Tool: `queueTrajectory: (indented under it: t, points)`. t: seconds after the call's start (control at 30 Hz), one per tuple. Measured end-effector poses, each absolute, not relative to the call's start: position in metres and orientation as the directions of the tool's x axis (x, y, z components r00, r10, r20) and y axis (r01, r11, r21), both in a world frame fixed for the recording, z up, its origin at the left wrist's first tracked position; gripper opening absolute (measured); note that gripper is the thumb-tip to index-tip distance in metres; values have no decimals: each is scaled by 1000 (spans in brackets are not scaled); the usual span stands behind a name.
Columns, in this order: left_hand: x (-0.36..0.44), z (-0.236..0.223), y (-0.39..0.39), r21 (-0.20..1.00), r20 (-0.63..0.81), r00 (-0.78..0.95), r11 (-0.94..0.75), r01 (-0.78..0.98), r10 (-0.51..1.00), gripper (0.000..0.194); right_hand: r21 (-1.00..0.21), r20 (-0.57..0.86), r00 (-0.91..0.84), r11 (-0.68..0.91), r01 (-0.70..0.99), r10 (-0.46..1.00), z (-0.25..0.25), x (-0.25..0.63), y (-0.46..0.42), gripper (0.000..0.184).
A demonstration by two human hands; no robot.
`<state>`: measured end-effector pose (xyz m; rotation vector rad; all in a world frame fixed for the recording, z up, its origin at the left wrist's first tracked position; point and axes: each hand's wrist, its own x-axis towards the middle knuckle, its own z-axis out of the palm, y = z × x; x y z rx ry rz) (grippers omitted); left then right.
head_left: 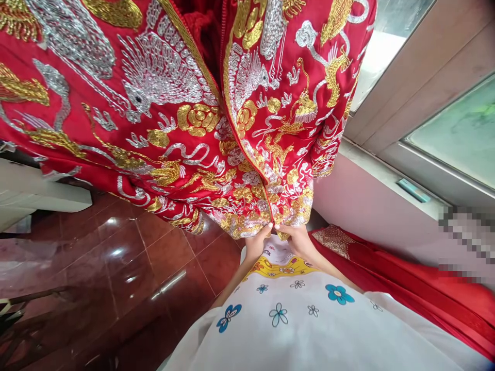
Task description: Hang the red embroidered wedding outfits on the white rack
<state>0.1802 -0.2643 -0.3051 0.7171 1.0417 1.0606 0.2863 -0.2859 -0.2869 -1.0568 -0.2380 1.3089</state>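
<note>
A red jacket thick with gold and silver embroidery hangs in front of me and fills the upper half of the view. Its front opening runs down the middle to the hem. My left hand pinches the hem just left of that opening. My right hand pinches the hem on the other side, the two hands almost touching. Both hands are closed on the cloth. My white top with blue flowers shows below them.
A glossy dark red tiled floor lies to the left. A pale wall and window sill run along the right, with more red embroidered cloth lying below it. A white object sits at the left edge.
</note>
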Motion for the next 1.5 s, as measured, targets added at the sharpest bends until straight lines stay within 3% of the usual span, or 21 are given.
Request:
queueTrajectory:
  t: [0.43, 0.7, 1.5]
  points:
    - [184, -311, -265, 970, -218, -24, 214, -113, 976, 33, -710, -439, 297, -125, -693, 848, -290, 287, -286, 53]
    - [189, -308, -263, 972, -200, -30, 194, -135, 979, 35, -620, -466, 181, -174, -765, 866, -295, 289, -287, 41]
    - [197, -299, -259, 962, -226, -57, 213, -171, 972, 39, -674, -482, 366, -70, -736, 797, -283, 281, -278, 46]
